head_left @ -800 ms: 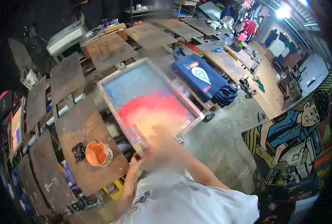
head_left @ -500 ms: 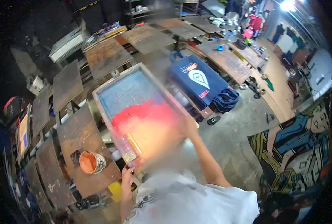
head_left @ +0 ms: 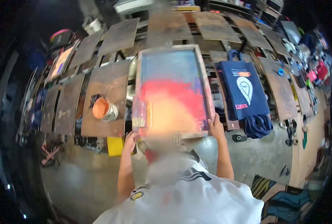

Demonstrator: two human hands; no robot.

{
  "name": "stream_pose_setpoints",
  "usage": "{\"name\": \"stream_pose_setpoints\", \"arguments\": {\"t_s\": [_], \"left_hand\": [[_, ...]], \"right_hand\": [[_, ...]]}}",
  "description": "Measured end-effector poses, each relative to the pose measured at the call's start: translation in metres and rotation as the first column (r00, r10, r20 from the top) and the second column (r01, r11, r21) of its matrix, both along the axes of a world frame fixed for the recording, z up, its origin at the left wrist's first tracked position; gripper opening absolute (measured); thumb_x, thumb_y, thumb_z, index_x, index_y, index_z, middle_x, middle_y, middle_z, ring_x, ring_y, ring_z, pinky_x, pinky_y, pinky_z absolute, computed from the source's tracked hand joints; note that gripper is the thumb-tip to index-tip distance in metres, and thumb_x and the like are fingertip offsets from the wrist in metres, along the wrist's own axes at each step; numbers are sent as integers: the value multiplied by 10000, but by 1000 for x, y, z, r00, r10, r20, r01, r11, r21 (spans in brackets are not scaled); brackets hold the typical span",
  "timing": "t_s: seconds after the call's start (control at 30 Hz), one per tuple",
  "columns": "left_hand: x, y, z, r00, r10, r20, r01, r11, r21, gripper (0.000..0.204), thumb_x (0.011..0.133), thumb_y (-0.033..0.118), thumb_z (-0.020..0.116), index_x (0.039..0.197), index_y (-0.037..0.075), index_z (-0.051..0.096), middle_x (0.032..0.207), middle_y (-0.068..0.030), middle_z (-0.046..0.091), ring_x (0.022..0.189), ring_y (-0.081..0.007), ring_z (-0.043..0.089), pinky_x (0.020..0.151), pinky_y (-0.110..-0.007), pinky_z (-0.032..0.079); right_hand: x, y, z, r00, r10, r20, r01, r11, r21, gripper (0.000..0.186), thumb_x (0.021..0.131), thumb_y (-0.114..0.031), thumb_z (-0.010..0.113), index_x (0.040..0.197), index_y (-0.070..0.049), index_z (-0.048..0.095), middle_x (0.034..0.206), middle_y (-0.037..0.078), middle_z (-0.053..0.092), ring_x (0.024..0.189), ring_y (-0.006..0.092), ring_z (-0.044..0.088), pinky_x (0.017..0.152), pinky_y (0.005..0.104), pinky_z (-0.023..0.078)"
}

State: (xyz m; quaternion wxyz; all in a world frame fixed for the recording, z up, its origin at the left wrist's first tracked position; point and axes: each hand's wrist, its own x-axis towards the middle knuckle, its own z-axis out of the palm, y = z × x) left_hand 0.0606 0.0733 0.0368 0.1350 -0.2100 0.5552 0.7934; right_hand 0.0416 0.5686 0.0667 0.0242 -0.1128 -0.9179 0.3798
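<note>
There it was, dead centre, the stained printing frame [head_left: 203, 77], long sides running away, mesh [head_left: 169, 95] blue far off, red midway, pale orange nearest!

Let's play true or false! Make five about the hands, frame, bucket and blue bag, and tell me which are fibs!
1. The left hand and right hand hold the screen-printing frame. True.
2. The bucket looks orange inside. True.
3. The bucket stands right of the screen-printing frame. False: it stands left.
4. The tote bag is dark blue. True.
5. Only blue shows inside the screen-printing frame. False: red and orange show too.
</note>
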Motion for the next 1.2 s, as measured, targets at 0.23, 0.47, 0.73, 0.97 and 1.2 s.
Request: {"name": "stream_pose_setpoints", "arguments": {"t_s": [0.23, 0.47, 0.73, 0.97, 1.2], "left_hand": [[-6, -1, 8, 997, 68, 46, -63, 992, -111, 223, 884, 169, 597, 1054, 45, 672, 993, -60, 691, 947, -190, 661, 834, -383, 538], [-6, -4, 18, 995, -51, 90, 60, 993, -99, 246, 879, 194, 610, 1075, 56, 669, 1015, -56, 700, 957, -183, 661, 885, -403, 517], [-4, -6, 22, 991, -84, 109, 95, 991, -94, 233, 907, 188, 589, 1098, 75, 662, 1060, -33, 689, 1027, -165, 628, 922, -401, 479], [-7, -12, 28, 987, -112, 116, 123, 989, -88, 216, 919, 175, 590, 1095, 68, 656, 1039, -30, 677, 1002, -152, 622, 878, -385, 505], [-10, -11, 40, 975, -159, 154, 170, 984, -61, 275, 920, 183, 603, 1167, 65, 635, 1116, -36, 673, 1057, -156, 622, 901, -389, 507]], "right_hand": [[-7, 1, -5, 1000, 7, 20, -8, 1000, 27, 562, 997, -329, 525, 1400, 19, 342, 1016, 393, 611, 980, 551, 591, 811, 561, 482], [-5, -4, 14, 999, -4, 47, 2, 999, 47, 536, 990, -327, 526, 1371, 8, 353, 1032, 397, 611, 1008, 560, 579, 838, 570, 481], [-3, -2, 23, 994, -18, 111, 14, 999, 33, 538, 984, -319, 525, 1376, 7, 353, 1061, 408, 605, 1034, 555, 580, 871, 572, 478], [-6, -7, 33, 987, -42, 157, 34, 998, 48, 549, 981, -311, 532, 1384, 12, 346, 1079, 413, 598, 1046, 556, 576, 890, 562, 476], [-7, -5, 33, 992, -25, 122, 21, 999, 31, 507, 974, -283, 521, 1348, 2, 333, 1066, 408, 602, 1040, 568, 569, 886, 586, 459]]}}
